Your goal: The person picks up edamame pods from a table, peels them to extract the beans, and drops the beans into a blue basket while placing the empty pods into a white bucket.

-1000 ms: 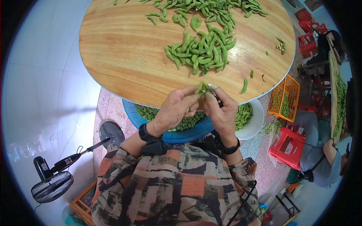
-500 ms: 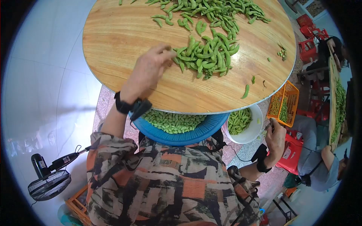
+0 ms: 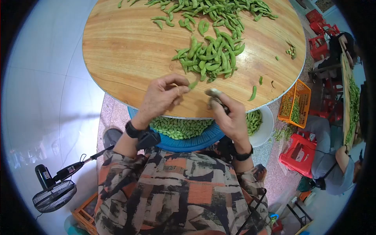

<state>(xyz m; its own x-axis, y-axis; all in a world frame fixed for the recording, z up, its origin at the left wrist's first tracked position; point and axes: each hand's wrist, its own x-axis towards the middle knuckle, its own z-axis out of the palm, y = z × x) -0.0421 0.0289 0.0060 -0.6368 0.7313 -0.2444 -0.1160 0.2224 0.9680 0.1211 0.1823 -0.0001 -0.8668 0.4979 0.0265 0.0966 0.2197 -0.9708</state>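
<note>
My left hand pinches a green pod by one end, over the near part of the round wooden table. To its right, my right hand is closed on a small dark tool, partly blurred. Just beyond both hands lies a pile of green pods, with a larger pile behind it. Under the table's near edge, a blue basin holds many trimmed-looking pods.
Right of the basin stands a white bucket with pods, then an orange basket and a red stool. People sit at another table at far right. A black fan stands at lower left.
My left hand has drawn back from the pile with a pod. My right hand has come up from beside the white bucket to the table's near edge.
</note>
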